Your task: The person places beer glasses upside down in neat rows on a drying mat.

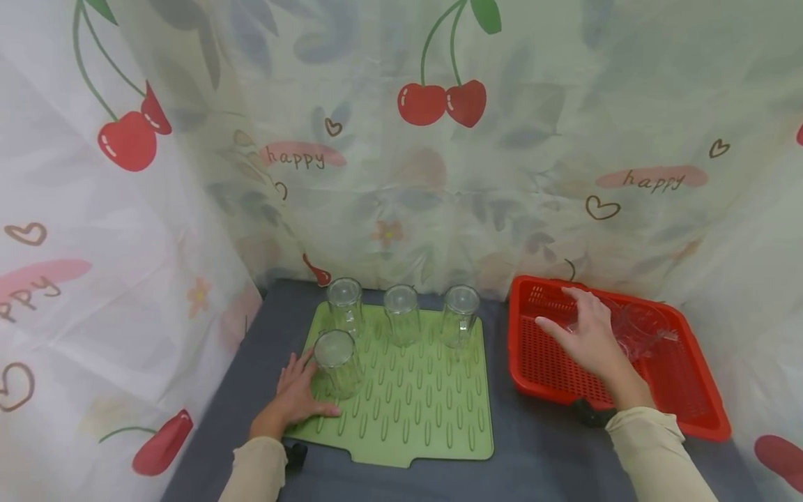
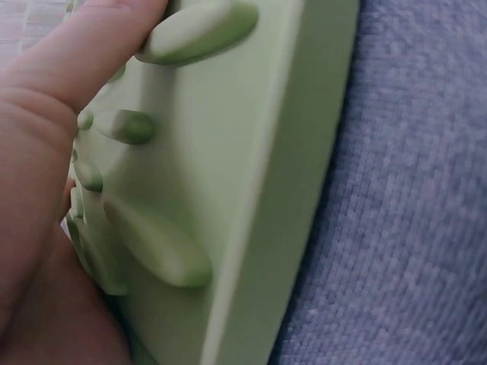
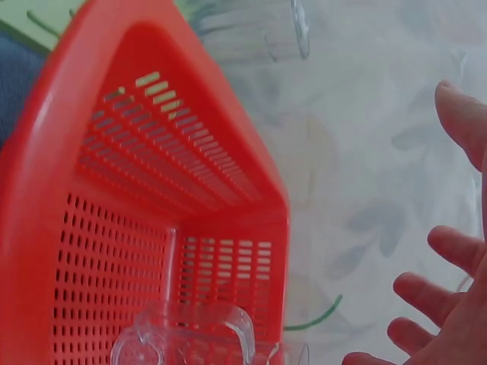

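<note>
Clear, smooth-walled drinking glasses point(image 1: 636, 329) lie on their sides in the red perforated plastic basket point(image 1: 690, 411) at the right of the grey cloth-covered worktop point(image 1: 533, 453). The right hand point(image 1: 590, 338) is held over them, fingers point(image 3: 437, 296) spread and released, nothing grasped. The left hand point(image 1: 295, 397) is laid flat on the green ribbed silicone drying mat point(image 1: 439, 418), beside an upturned glass point(image 1: 337, 362). Judged risk: the lying glasses may roll or slip under a hasty grasp, being slick and hard to see.
</note>
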`<state>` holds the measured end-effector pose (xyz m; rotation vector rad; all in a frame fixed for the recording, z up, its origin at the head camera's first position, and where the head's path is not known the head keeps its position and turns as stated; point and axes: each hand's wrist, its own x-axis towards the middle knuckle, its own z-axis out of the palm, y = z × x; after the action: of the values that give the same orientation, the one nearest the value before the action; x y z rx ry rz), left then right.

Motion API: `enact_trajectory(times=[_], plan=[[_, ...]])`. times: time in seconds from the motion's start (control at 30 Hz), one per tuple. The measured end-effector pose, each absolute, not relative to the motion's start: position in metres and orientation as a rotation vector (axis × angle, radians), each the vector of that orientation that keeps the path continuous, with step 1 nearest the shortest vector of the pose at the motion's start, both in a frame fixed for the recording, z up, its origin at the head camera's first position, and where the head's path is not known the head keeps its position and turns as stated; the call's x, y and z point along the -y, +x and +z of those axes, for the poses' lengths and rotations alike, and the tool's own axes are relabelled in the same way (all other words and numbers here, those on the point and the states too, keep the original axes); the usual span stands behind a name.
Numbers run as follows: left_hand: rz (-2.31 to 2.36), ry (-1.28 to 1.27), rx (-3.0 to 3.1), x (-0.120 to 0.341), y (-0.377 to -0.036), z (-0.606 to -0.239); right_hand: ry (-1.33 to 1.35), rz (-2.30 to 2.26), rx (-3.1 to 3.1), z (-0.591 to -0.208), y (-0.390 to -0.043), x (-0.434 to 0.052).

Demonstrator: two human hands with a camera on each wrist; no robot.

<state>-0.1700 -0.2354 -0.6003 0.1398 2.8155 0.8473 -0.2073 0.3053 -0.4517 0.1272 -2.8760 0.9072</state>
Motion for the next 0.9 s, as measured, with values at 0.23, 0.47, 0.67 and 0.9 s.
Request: enact_trajectory(times=[0.23,0.47,0.67,0.9], plan=[[0.836,0.133,-2.793,0.234,-0.170,-0.598,0.044,0.821,2.934,-0.450,-0.217,-0.317],[0.885,0.115,-2.766,0.235,-0.169,-0.597,0.013,0.697,2.975,-0.452,-0.229,-0.331],[0.953,0.154,-2.778,0.236,-0.168,-0.600,0.041,0.605,3.021,-0.453,-0.238,-0.342],[0.945,0.138,-2.759,0.237,-0.168,-0.597,0.050,0.574,3.100,-0.460,-0.247,-0.356]])
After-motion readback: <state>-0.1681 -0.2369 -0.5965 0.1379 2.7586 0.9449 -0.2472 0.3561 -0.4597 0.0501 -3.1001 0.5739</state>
